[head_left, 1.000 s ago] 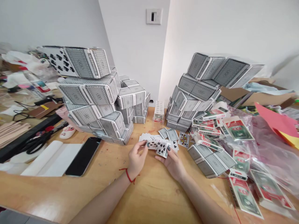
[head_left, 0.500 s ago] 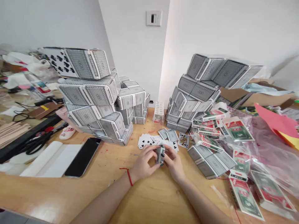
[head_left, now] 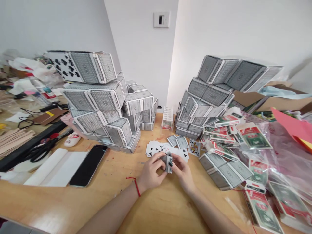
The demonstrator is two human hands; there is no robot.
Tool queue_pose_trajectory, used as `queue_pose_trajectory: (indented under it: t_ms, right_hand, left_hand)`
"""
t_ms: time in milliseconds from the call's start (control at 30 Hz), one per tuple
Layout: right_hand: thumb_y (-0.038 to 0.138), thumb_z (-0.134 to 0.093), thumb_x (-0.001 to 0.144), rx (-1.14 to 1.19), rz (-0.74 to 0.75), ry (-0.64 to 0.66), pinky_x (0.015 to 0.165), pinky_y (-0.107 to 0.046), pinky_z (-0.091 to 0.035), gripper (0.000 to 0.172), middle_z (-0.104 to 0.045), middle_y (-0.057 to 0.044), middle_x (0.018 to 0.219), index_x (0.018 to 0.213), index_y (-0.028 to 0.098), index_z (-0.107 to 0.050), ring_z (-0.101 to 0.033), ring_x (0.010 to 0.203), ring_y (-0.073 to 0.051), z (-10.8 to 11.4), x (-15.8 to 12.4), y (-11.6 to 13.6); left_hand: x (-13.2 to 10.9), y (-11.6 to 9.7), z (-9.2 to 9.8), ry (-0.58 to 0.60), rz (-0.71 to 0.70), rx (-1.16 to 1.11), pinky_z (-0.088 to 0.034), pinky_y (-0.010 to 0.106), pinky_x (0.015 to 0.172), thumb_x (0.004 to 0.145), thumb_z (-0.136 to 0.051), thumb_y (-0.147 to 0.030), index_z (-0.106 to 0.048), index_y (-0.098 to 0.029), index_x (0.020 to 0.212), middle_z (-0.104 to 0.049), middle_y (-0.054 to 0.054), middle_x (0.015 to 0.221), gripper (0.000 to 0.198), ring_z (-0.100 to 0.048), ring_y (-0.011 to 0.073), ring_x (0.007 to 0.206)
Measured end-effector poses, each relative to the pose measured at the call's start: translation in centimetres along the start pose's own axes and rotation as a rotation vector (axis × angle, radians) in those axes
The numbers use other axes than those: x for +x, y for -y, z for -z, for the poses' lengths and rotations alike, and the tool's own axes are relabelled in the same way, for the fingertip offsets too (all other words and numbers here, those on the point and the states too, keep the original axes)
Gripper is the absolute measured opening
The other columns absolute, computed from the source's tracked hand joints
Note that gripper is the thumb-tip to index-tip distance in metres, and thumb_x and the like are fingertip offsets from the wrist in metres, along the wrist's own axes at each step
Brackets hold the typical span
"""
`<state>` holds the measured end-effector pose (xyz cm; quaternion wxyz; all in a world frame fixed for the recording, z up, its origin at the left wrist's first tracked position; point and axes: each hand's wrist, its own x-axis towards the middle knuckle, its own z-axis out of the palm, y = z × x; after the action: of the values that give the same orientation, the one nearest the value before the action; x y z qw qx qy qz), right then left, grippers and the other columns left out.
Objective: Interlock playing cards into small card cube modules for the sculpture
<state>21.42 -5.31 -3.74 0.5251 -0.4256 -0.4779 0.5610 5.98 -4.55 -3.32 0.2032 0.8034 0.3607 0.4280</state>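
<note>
Between my two hands, over the wooden table, is a grey-backed playing card [head_left: 168, 163] that looks folded, standing on edge. My left hand [head_left: 154, 169] pinches it from the left, with a red string on the wrist. From the right, the fingers of my right hand [head_left: 180, 169] grip the same card; dark nail polish shows on them. Just beyond lie fanned face-up playing cards [head_left: 155, 148], partly hidden by my fingers. Two grey-backed cards [head_left: 177, 141] and a queen card [head_left: 194, 147] rest behind and to the right.
Tall stacks of card-built blocks stand left [head_left: 97, 97] and right [head_left: 204, 94]. A card block [head_left: 225, 170] and several red-green card boxes [head_left: 253, 135] crowd the right. A phone [head_left: 89, 165], white paper [head_left: 60, 167] and black scissors [head_left: 41, 149] lie left.
The folded card has turned slightly in my fingers, and its white edge shows more. Both hands stay on it. The whole view has shifted a little.
</note>
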Motion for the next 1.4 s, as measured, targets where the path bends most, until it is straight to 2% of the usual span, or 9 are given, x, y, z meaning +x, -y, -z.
queue_pose_trajectory:
  t_ms: [300, 500, 700, 867, 1000, 1133, 1233, 1300, 1400]
  right_hand:
    - [0.045, -0.067, 0.068, 0.004, -0.035, 0.034, 0.077, -0.034, -0.047, 0.043, -0.064, -0.007, 0.096, 0.102, 0.020, -0.057, -0.060, 0.085, -0.022, 0.0, 0.1, -0.6]
    - [0.043, -0.069, 0.068, 0.132, -0.072, 0.073, 0.081, -0.033, -0.044, 0.039, -0.061, -0.006, 0.095, 0.095, 0.021, -0.055, -0.058, 0.088, -0.020, -0.2, 0.1, -0.5]
    - [0.037, -0.067, 0.073, 0.333, -0.144, 0.192, 0.068, -0.029, -0.045, 0.034, -0.063, -0.002, 0.083, 0.096, 0.022, -0.048, -0.061, 0.075, -0.017, -0.3, -0.2, -0.7]
    - [0.032, -0.068, 0.073, 0.405, -0.164, 0.200, 0.063, -0.027, -0.045, 0.030, -0.062, 0.001, 0.072, 0.090, 0.022, -0.047, -0.060, 0.069, -0.016, -0.5, -0.4, -0.5]
    - [0.028, -0.069, 0.071, 0.384, -0.100, 0.136, 0.061, -0.027, -0.045, 0.031, -0.062, 0.001, 0.075, 0.090, 0.024, -0.045, -0.058, 0.065, -0.014, -0.6, -0.5, -0.4]
    - [0.025, -0.072, 0.068, 0.265, 0.035, 0.012, 0.067, -0.029, -0.045, 0.037, -0.062, -0.001, 0.087, 0.093, 0.024, -0.044, -0.058, 0.073, -0.015, -0.4, -0.4, -0.6]
    - [0.025, -0.074, 0.065, 0.142, 0.134, -0.096, 0.077, -0.033, -0.044, 0.043, -0.060, -0.004, 0.097, 0.095, 0.024, -0.043, -0.056, 0.088, -0.019, -0.1, -0.3, -0.8]
    - [0.025, -0.075, 0.063, 0.068, 0.180, -0.131, 0.081, -0.035, -0.042, 0.046, -0.058, -0.005, 0.101, 0.096, 0.024, -0.043, -0.055, 0.093, -0.020, 0.0, -0.3, -1.0]
    - [0.023, -0.077, 0.061, -0.018, 0.212, -0.104, 0.085, -0.038, -0.040, 0.050, -0.055, -0.006, 0.104, 0.097, 0.025, -0.042, -0.053, 0.098, -0.022, 0.0, -0.4, -1.3]
  left_hand:
    - [-0.2, 0.1, -0.5, -0.008, -0.004, 0.052, -0.047, 0.028, 0.078, 0.065, -0.054, -0.003, -0.046, -0.018, 0.069, -0.051, 0.008, 0.109, 0.017, -0.055, 0.0170, 0.093]
    - [-0.2, -0.2, -0.8, -0.044, 0.003, 0.066, -0.047, 0.025, 0.066, 0.063, -0.054, -0.004, -0.046, -0.018, 0.067, -0.054, 0.008, 0.104, 0.016, -0.057, 0.0144, 0.081]
    - [-0.3, -0.3, -1.0, -0.014, 0.005, 0.033, -0.047, 0.022, 0.062, 0.063, -0.053, -0.005, -0.047, -0.017, 0.067, -0.055, 0.009, 0.107, 0.014, -0.058, 0.0125, 0.076]
    - [-0.3, -0.3, -1.1, -0.013, -0.057, 0.050, -0.048, 0.023, 0.064, 0.067, -0.051, -0.005, -0.050, -0.017, 0.074, -0.055, 0.010, 0.110, 0.014, -0.059, 0.0137, 0.081]
    - [-0.2, -0.7, -1.0, 0.009, -0.057, 0.050, -0.049, 0.026, 0.072, 0.071, -0.049, -0.006, -0.052, -0.017, 0.082, -0.054, 0.010, 0.113, 0.016, -0.059, 0.0160, 0.089]
    - [-0.2, -0.9, -0.4, 0.070, -0.008, -0.066, -0.049, 0.032, 0.077, 0.068, -0.051, -0.007, -0.052, -0.016, 0.081, -0.047, 0.014, 0.122, 0.015, -0.058, 0.0176, 0.088]
    - [-0.5, -0.5, 0.1, 0.052, 0.086, -0.235, -0.051, 0.032, 0.070, 0.068, -0.053, -0.012, -0.052, -0.016, 0.078, -0.047, 0.014, 0.119, 0.010, -0.058, 0.0174, 0.081]
    - [-0.5, -0.1, 0.3, 0.039, 0.241, -0.409, -0.051, 0.030, 0.062, 0.075, -0.051, -0.020, -0.052, -0.015, 0.083, -0.055, 0.012, 0.103, 0.009, -0.059, 0.0165, 0.074]
    - [-0.1, 0.4, 0.4, 0.131, 0.500, -0.713, -0.051, 0.028, 0.057, 0.083, -0.047, -0.032, -0.051, -0.015, 0.099, -0.061, 0.008, 0.087, 0.024, -0.061, 0.0148, 0.066]
